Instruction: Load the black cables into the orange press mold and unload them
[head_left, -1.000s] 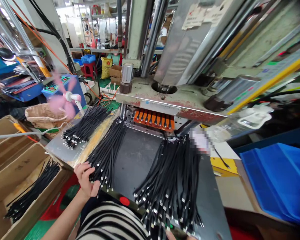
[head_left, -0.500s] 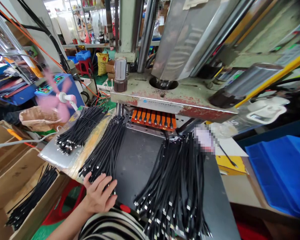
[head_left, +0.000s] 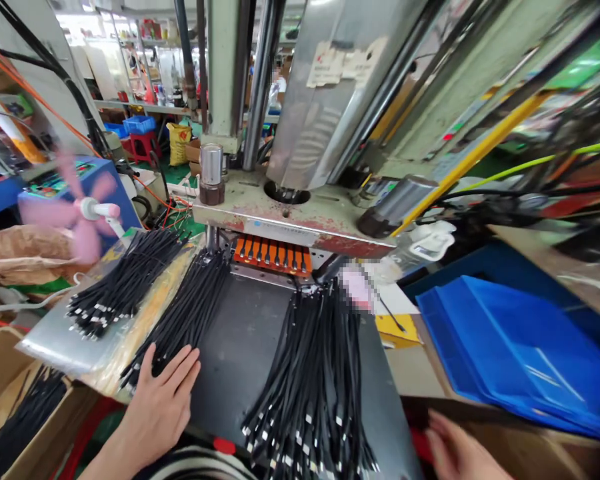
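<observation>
My left hand (head_left: pixel 161 393) lies with its fingers stretched out on the near end of a middle bundle of black cables (head_left: pixel 193 307), whose ends carry small metal plugs. At the lower right edge my right hand (head_left: pixel 455 445) is partly in view beside the metal table (head_left: pixel 230 357), slightly blurred, fingers extended and nothing visible in them. A larger bundle of black cables (head_left: pixel 320 360) lies on the table between my hands. Under the press plate (head_left: pixel 300 223), an orange mold (head_left: pixel 273 255) holds a row of several black cable ends.
Another cable bundle (head_left: pixel 125 283) lies at the table's left. A pink fan (head_left: pixel 87 209) stands behind it. A cardboard box (head_left: pixel 55 427) with cables is at lower left. Blue plastic sheets (head_left: pixel 505 353) and a yellow pad (head_left: pixel 397 330) lie to the right.
The view has swung to the right, so the scene sits further left. My right hand has come into view at the lower right. My left hand stays at the middle bundle, its fingers flatter.
</observation>
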`<state>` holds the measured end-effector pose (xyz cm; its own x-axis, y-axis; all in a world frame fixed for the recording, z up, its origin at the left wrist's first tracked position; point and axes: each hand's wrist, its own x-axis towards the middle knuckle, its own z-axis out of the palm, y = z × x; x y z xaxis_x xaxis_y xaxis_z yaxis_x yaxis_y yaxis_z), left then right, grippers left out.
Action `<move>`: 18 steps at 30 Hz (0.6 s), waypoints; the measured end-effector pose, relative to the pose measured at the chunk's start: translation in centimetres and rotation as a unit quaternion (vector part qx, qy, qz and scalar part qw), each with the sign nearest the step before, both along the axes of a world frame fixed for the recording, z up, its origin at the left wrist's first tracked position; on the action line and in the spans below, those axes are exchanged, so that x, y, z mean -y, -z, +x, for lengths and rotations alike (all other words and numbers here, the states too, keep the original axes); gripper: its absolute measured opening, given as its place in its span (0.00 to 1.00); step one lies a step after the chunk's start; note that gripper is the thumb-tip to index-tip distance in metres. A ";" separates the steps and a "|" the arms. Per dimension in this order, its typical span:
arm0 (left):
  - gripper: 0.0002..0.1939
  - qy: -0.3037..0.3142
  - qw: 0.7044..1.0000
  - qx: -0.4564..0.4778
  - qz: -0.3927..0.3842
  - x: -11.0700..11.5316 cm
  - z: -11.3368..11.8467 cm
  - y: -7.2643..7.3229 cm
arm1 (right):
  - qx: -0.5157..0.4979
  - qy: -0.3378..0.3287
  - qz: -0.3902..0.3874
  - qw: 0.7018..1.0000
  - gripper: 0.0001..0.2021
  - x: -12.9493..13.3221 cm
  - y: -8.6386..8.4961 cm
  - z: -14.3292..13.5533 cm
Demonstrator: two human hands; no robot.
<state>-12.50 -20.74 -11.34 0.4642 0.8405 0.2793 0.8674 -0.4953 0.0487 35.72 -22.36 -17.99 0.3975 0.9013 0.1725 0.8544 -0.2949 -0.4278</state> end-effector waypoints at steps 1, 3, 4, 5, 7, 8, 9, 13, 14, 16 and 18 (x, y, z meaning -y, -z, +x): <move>0.23 0.000 1.000 -0.001 0.004 0.0 -0.2 0.0 | -0.011 -0.010 0.012 1.000 0.21 -2.1 -1.5 -0.5; 0.26 0.025 1.000 -0.019 -0.002 -0.2 -0.5 -0.7 | -0.073 -0.088 0.046 0.992 0.22 -6.7 -4.6 -3.8; 0.28 0.048 0.998 -0.030 -0.015 -0.4 -0.6 -1.4 | -0.097 -0.157 0.048 0.982 0.21 -9.0 -6.1 -6.3; 0.29 0.077 0.996 -0.038 -0.039 -0.8 -0.7 -2.2 | -0.111 -0.232 0.050 0.965 0.19 -11.2 -7.5 -9.3; 0.29 0.132 0.985 -0.029 -0.106 -2.0 -0.6 -4.0 | -0.091 -0.369 0.051 0.924 0.15 -15.2 -9.7 -15.3; 0.28 0.144 0.980 -0.011 -0.137 -2.9 -0.5 -4.8 | -0.068 -0.420 0.048 0.904 0.13 -16.9 -10.4 -18.0; 0.26 0.146 0.976 0.011 -0.160 -4.2 -0.3 -5.4 | -0.053 -0.451 0.043 0.890 0.12 -18.4 -10.9 -20.4; 0.17 0.052 0.987 0.059 -0.139 -10.7 0.7 -6.1 | -0.089 -0.513 0.039 0.853 0.11 -22.8 -11.3 -25.6; 0.17 0.024 0.991 0.047 -0.124 -12.4 0.8 -5.9 | -0.116 -0.516 0.056 0.847 0.12 -23.5 -11.3 -26.1; 0.20 -0.027 0.994 0.013 -0.100 -15.4 1.0 -5.3 | -0.166 -0.497 0.118 0.844 0.14 -24.3 -11.5 -26.0; 0.24 -0.065 0.992 -0.005 -0.105 -17.6 1.4 -4.5 | -0.191 -0.448 0.174 0.856 0.16 -24.4 -11.8 -24.5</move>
<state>-11.13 -3.09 -6.86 0.3492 0.9330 0.0874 0.9244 -0.3583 0.1311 11.24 2.03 -6.22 -0.3388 0.7938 0.5050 0.4481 0.6082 -0.6553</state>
